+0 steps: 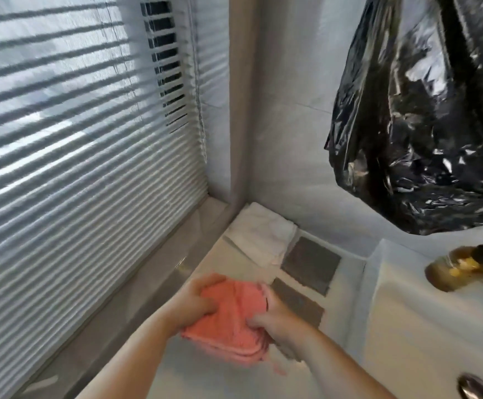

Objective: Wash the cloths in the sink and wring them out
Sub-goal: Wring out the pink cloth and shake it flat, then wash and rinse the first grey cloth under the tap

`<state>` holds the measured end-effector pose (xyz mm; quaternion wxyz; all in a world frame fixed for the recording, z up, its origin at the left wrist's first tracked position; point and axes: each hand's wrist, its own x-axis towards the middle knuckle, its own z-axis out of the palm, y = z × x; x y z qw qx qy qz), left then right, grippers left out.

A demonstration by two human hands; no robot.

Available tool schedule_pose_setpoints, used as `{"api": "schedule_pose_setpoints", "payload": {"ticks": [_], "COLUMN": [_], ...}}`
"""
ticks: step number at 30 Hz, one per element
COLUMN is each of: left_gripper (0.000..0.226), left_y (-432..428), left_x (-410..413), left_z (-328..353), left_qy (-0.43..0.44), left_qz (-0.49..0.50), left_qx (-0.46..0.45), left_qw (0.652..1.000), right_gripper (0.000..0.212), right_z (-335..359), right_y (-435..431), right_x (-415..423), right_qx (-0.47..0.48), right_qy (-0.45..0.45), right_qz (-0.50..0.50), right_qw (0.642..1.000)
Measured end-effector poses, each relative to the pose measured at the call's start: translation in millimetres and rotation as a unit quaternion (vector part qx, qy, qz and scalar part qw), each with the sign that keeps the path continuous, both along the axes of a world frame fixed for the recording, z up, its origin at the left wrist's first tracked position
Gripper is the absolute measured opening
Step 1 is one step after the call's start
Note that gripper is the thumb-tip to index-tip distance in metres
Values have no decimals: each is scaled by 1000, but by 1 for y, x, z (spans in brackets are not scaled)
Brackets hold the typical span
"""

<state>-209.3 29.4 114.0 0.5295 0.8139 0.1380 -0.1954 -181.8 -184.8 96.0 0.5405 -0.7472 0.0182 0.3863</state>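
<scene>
Left hand (pixel 197 300) and right hand (pixel 277 326) both curled round the folded pink cloth (pixel 231 321), one at each end. It's at the counter's (pixel 205 381) window-side edge, not in the sink (pixel 407 335). White cloth (pixel 263 234) in the far corner, grey cloths (pixel 311 260) next to it. Risk: wringing here puts water on the counter, and the loose corner hanging low could slip free.

Daylight through your blinds (pixel 70 145) at left; glare on black bag (pixel 424 116); soft motion blur, wide-angle edge bending
</scene>
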Motion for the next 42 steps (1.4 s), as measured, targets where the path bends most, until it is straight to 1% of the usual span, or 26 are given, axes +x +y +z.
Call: {"api": "schedule_pose_setpoints", "payload": {"ticks": [3,7,8,9,10,11,12,13,14,16,18,20,21,23,24,26,28,29,30,32,34,35,36,39,40,42], "left_gripper": [72,50,43,46,55,58,53,49,50,66,76,79,76,62,54,39,22,23,27,29,27,29,34,48,48,33], "left_y": [18,25,27,29,30,28,27,24,20,17,20,19,16,3,-5,-29,-60,-77,-94,-121,-137,-141,-144,-147,-146,-147], "left_x": [33,68,73,78,82,83,84,81,78,73,75,78,81,90,97,113,134,144,153,166,172,173,172,162,156,140], "left_z": [-30,-70,-80,-93,-106,-113,-122,-129,-131,-135,-144,-147,-145,-141,-137,-131,-123,-121,-122,-126,-129,-128,-123,-96,-83,-61], "left_qy": [17,6,-16,-49,-66,-76,-92,-107,-110,-76,-49,-34,-32,-76,-105,-166,-212,-218,-220,-209,-193,-186,-179,-150,-138,-129], "left_qz": [-51,-86,-90,-88,-100,-108,-123,-155,-198,-242,-241,-240,-233,-196,-180,-167,-181,-195,-212,-241,-246,-238,-231,-222,-211,-176], "left_qx": [61,133,169,205,241,268,281,291,297,324,331,346,357,354,336,287,227,200,180,158,149,141,132,90,64,13], "left_qw": [997,987,981,974,963,954,947,938,927,911,911,906,904,911,918,928,933,935,935,934,938,943,947,959,965,976], "right_gripper": [93,96,93,88,80,71,67,66,67,72,73,64,54,34,31,37,46,48,47,36,14,11,15,24,25,27], "right_z": [-30,-59,-67,-72,-76,-79,-81,-85,-89,-95,-98,-99,-95,-90,-87,-87,-91,-96,-101,-108,-109,-107,-105,-70,-53,-21], "right_y": [17,37,41,44,46,45,44,41,38,33,31,30,29,16,4,-26,-56,-68,-77,-88,-94,-96,-97,-96,-94,-92], "right_x": [18,36,40,43,46,48,51,54,58,62,66,70,72,79,85,104,123,132,139,146,149,148,147,127,118,100], "right_qx": [0,-7,-12,-39,-96,-179,-250,-292,-319,-348,-360,-348,-322,-272,-285,-357,-387,-391,-389,-359,-283,-229,-178,-84,-55,-5], "right_qy": [18,-9,-16,-47,-98,-163,-224,-248,-248,-232,-237,-241,-245,-258,-260,-234,-137,-85,-47,-23,-10,-4,-3,-32,-34,-39], "right_qz": [-23,-22,-25,-27,-19,7,35,70,111,176,198,198,173,65,-2,-146,-265,-296,-306,-312,-347,-369,-385,-362,-357,-358], "right_qw": [1000,1000,999,998,990,970,942,921,908,891,880,884,898,925,923,893,873,867,868,879,894,901,905,928,932,933]}}
